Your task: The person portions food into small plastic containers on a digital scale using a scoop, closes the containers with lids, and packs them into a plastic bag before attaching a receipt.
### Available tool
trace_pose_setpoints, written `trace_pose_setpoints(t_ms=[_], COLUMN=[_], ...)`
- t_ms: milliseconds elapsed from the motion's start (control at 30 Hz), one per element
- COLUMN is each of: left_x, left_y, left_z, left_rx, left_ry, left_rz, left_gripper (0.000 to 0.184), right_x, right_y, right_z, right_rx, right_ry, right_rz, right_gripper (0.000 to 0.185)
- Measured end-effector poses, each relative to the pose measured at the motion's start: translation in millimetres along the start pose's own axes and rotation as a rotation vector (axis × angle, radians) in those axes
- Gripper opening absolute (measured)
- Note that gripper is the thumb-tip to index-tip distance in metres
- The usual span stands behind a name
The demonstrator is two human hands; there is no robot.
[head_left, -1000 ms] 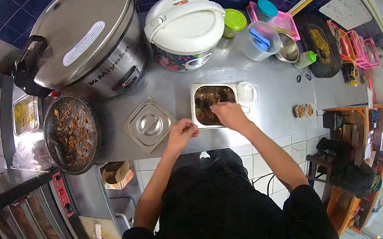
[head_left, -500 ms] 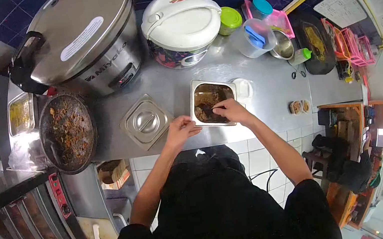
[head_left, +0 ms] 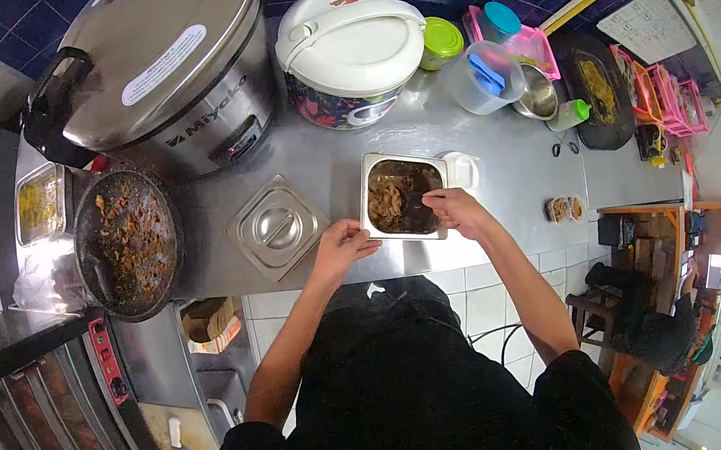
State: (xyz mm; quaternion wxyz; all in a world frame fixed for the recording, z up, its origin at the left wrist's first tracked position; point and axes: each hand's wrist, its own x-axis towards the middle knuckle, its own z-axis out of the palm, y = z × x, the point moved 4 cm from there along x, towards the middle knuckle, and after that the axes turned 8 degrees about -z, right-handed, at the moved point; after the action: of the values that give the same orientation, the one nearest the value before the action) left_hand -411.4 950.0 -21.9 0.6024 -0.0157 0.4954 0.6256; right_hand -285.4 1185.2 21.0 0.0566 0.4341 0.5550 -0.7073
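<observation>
A rectangular steel food pan [head_left: 361, 189] stands on the counter in front of me, holding brown minced-looking food [head_left: 390, 201] in dark sauce. My left hand [head_left: 345, 245] grips the pan's near left corner, fingertips at the rim. Over the pan's right side, my right hand [head_left: 458, 211] pinches a thin utensil, seemingly a spoon; its lower end is hidden in the food. To the left lies the steel lid [head_left: 277, 229] with a handle on top. A white lid or small tub [head_left: 463, 170] sits just beyond the pan's right side.
Behind stand a large steel rice cooker [head_left: 164, 77] and a white-lidded cooker [head_left: 350, 46]. A dark frying pan [head_left: 127, 245] with food bits is at left. Plastic containers [head_left: 481, 76], a metal bowl [head_left: 536, 91] and small food tubs [head_left: 565, 209] are at right.
My right hand has moved from over the pan's middle to its right edge. The food now sits heaped toward the left side. My left hand stays at the corner.
</observation>
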Motion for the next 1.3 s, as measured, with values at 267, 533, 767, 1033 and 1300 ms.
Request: trace_pose_setpoints(t_ms=[267,533,767,1033,1300], left_x=[1,0,-4,-1,9], left_y=[-2,-5,-1,-7,-2], left_z=[0,3,8,8,8], left_rx=[0.013,-0.015,-0.016,-0.042,-0.005], left_ry=[-0.003,-0.013,0.005,-0.049,-0.061], left_rz=[0.004,0.006,-0.003,0.019,0.034], left_gripper=[0.009,0.01,0.012,0.012,0.015], right_x=[-16,-31,-17,-20,-36], right_y=[-2,-15,-18,10,14], right_z=[-15,3,22,-29,-47], right_rx=[0.119,-0.624,-0.787,0.254,0.501], right_ry=[-0.007,-0.029,-0.154,-0.088,-0.06], right_rz=[-0.074,-0.407,-0.732,0.007,-0.092], right_gripper=[0.032,0.026,0.025,0.031,0.021])
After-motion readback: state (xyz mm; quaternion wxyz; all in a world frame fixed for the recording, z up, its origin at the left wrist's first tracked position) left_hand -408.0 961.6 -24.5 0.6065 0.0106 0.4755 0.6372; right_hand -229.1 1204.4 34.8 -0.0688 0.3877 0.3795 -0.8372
